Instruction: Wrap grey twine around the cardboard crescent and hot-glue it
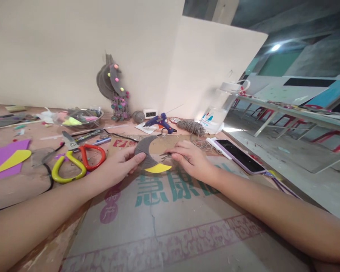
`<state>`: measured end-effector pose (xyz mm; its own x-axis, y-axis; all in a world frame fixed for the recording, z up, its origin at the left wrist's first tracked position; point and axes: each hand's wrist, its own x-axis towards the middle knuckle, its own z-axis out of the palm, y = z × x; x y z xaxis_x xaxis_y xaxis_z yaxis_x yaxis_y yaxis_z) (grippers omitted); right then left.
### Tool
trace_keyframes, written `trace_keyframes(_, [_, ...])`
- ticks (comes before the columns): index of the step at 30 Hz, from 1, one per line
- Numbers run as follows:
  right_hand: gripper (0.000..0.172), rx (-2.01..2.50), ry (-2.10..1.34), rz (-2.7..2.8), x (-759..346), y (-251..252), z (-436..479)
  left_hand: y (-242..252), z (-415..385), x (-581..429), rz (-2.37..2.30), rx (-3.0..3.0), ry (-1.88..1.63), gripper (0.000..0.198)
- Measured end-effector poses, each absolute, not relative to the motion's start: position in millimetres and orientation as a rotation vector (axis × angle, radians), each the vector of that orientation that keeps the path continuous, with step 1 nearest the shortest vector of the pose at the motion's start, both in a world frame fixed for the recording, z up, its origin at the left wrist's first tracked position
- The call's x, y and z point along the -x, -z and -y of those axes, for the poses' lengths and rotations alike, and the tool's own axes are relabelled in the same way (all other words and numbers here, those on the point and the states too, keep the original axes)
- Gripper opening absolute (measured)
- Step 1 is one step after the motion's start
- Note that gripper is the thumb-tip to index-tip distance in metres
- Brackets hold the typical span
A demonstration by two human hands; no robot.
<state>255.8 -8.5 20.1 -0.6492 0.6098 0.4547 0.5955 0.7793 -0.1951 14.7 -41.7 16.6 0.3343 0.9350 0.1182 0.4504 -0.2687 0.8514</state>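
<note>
My left hand (119, 163) pinches the left edge of a grey crescent-shaped piece (145, 151) that lies on a flattened cardboard sheet (170, 211). A yellow foam tip (158, 168) sits at the crescent's lower end. My right hand (190, 158) rests palm down just right of the crescent, fingers pressed together on the cardboard, with thin dark strands under the fingertips. What those fingers hold, if anything, is hidden.
Scissors with yellow and red handles (78, 160) lie left of my left hand. A blue glue gun (160, 122), a twine bundle (191, 127) and a phone (240, 155) lie behind and right. Purple and yellow foam (8, 158) lies far left.
</note>
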Motion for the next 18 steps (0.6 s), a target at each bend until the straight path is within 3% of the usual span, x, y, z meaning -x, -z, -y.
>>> trace_keyframes(18, [0.031,0.862,-0.061,2.532,-253.4,-20.4,11.6,-15.6,41.6,-13.9,-1.182,-1.83,-0.816,0.032])
